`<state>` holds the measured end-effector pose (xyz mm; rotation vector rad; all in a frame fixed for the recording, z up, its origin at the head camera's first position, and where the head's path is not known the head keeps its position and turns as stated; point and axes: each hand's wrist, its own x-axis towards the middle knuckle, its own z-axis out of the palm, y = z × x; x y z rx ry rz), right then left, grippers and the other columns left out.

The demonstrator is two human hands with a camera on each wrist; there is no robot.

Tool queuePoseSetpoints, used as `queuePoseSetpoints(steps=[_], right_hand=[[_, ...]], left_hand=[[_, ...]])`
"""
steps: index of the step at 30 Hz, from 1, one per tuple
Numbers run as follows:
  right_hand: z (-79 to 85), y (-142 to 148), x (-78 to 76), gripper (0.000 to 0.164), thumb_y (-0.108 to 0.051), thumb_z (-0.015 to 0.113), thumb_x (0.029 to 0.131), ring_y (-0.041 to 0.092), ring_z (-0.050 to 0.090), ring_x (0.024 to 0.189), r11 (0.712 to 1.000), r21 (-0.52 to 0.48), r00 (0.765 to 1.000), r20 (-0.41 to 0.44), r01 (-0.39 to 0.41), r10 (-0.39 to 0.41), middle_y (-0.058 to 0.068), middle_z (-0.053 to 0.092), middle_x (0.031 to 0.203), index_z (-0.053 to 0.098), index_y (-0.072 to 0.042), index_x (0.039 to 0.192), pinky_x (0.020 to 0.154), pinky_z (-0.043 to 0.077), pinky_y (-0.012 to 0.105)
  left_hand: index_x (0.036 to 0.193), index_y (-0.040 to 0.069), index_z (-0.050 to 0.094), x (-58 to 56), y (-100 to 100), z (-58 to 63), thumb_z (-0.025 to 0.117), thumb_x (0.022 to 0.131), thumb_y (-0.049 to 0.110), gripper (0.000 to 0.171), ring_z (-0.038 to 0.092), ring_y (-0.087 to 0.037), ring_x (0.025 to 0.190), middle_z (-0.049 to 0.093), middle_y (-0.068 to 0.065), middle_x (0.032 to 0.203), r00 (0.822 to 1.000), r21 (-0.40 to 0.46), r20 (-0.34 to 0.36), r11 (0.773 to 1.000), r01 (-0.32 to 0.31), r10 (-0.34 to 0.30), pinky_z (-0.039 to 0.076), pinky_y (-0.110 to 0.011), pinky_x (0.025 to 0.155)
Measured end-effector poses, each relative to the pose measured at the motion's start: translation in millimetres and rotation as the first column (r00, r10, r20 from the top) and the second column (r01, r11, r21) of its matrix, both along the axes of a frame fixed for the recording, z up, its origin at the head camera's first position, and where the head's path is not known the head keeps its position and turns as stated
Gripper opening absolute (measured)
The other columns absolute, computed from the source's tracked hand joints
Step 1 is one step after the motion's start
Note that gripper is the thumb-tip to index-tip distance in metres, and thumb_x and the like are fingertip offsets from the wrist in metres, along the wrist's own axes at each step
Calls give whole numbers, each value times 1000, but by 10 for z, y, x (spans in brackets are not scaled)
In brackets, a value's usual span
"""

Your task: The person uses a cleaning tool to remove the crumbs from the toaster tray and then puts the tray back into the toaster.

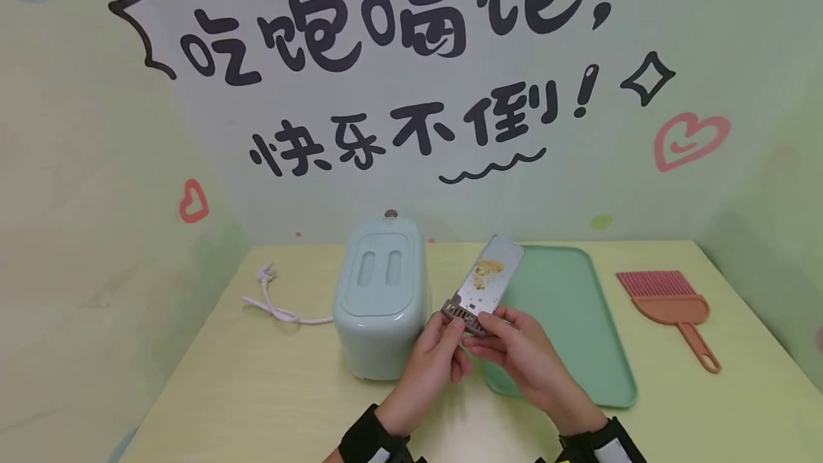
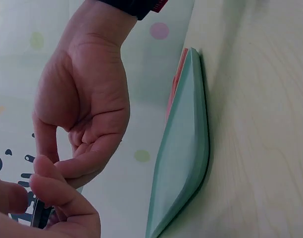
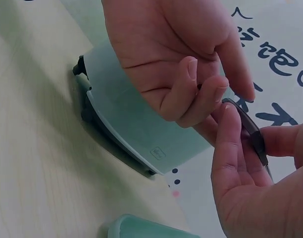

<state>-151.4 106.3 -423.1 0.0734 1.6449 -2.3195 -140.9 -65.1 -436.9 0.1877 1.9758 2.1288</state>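
Observation:
A metal crumb tray (image 1: 498, 274) with a slotted grey-brown handle (image 1: 464, 314) is held up between both hands, its flat plate pointing up and away. Yellowish crumbs (image 1: 487, 270) lie on the plate. My left hand (image 1: 432, 357) pinches the left end of the handle between thumb and fingers. At the handle's right end, my right hand (image 1: 527, 359) grips with its thumb on top. In the right wrist view the dark handle (image 3: 250, 130) shows edge-on between the fingertips. A light blue toaster (image 1: 381, 334) with a lid stands just left of the hands.
Right of the toaster lies a green serving tray (image 1: 579, 327), partly behind my right hand. A brown-orange brush with pink bristles (image 1: 675, 309) rests farther right on the pale table (image 1: 244, 391). The toaster's white cord and plug (image 1: 279, 313) lie to the left. A printed wall closes off the back.

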Motion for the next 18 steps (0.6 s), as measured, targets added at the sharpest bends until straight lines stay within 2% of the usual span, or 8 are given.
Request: queuePoseSetpoints(steps=[6,9,14,18], right_hand=[[-16,11,8,19,-19,58,110,13,76,85,998,63,1000,-21,-22,23,4,74,96,55,-1,112,79,63,25],[-29,6,4,21,-21,60,109,14,75,83,992,126,999,-41,-12,18,4,74,93,55,-1,111,77,62,26],[-41,-22,-4,26,-22,66,106,15,73,76,962,273,995,-101,8,20,6,77,89,59,2,111,70,62,28],[-49,-22,1,26,-23,68,105,15,70,72,946,324,991,-122,-3,45,5,76,86,60,2,108,67,61,29]], left_hand=[[130,6,51,-6,6,-12,47,115,30,29,50,-14,66,56,-4,82,1000,53,9,999,9,-9,43,-21,59],[131,7,49,-13,8,-17,46,115,30,28,49,-14,67,56,-4,82,1000,67,15,998,12,-13,42,-21,59],[134,6,49,-1,10,-11,45,115,28,29,49,-13,68,57,-4,82,999,87,33,996,-7,4,41,-21,60],[134,5,49,10,19,-18,46,115,25,28,52,-13,71,58,-5,84,999,102,40,995,-23,19,43,-21,62]])
